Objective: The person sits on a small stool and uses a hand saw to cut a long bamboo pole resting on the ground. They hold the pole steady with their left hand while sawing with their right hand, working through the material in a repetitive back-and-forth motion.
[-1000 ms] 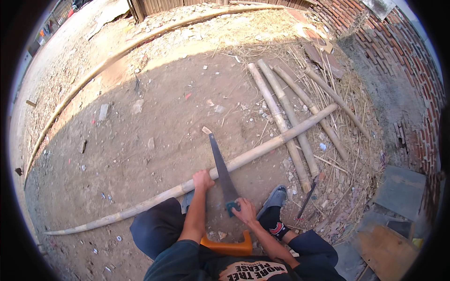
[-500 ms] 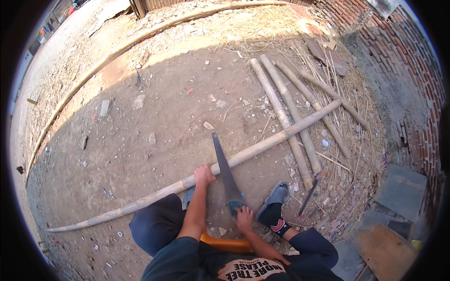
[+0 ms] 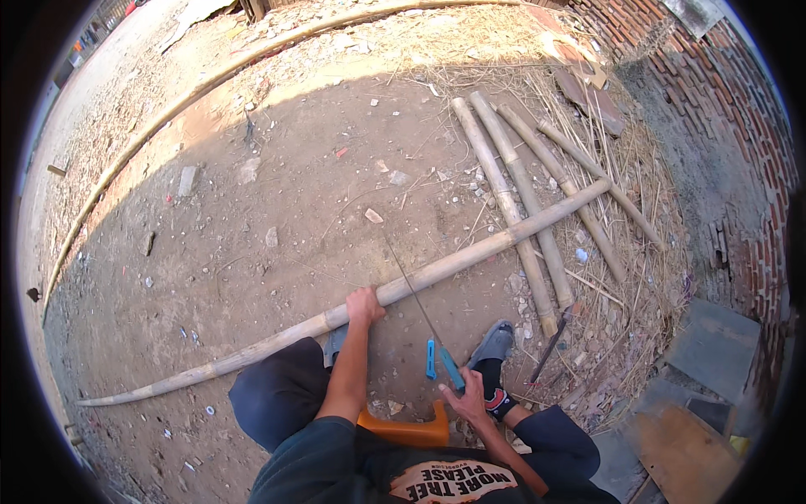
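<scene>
A long bamboo pole (image 3: 453,265) runs low across the ground from lower left to upper right. My left hand (image 3: 365,306) is closed over it from above, beside my left knee. With my right hand (image 3: 470,398) I grip the teal handle of a handsaw (image 3: 416,296). Its blade is seen nearly edge-on and crosses the pole to the right of my left hand. Whether the teeth touch the bamboo I cannot tell. Just left of the saw handle lies a slim blue object (image 3: 431,359), perhaps a cutter knife.
Several shorter bamboo pieces (image 3: 501,200) lie at the right, partly under the pole's far end. Straw, a brick wall (image 3: 722,109) and flat boards (image 3: 718,344) are beyond. An orange plastic stool (image 3: 411,430) is beneath me. Another long pole (image 3: 155,126) curves along the back and left.
My right hand has drawn the saw back and to the right. The blade has turned from broadside to edge-on, and the blue object now shows more fully. My left hand stays put.
</scene>
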The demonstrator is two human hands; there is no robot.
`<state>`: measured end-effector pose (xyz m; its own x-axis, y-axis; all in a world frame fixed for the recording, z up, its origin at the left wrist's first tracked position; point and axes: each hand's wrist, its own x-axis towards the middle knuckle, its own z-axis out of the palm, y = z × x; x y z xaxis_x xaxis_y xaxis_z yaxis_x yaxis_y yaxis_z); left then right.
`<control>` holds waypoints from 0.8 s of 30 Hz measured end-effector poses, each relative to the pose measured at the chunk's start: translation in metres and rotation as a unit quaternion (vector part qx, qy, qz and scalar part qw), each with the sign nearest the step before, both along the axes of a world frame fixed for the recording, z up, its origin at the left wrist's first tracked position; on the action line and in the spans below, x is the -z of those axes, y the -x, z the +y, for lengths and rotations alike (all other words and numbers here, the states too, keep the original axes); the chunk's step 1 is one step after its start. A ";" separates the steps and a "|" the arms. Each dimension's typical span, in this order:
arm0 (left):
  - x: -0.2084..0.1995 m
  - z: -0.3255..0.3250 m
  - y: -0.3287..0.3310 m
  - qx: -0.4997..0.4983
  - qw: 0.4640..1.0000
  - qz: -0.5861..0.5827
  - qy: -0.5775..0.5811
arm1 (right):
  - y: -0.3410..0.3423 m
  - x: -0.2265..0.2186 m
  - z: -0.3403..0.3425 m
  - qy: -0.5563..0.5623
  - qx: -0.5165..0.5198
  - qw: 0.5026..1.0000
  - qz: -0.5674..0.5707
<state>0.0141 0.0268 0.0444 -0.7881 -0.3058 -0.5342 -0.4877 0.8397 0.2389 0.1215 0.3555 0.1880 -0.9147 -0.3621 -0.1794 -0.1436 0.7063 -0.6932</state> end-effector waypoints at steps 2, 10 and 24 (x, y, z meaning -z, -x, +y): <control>0.002 -0.001 -0.005 -0.002 1.000 -0.001 0.012 | 0.012 -0.019 -0.003 -0.006 0.052 0.997 -0.050; 0.006 -0.003 -0.001 0.004 1.000 -0.018 0.019 | 0.035 -0.003 -0.031 0.096 0.057 0.988 -0.111; 0.012 -0.005 -0.004 0.002 1.000 0.010 0.013 | -0.011 0.029 0.004 0.035 0.103 0.992 -0.063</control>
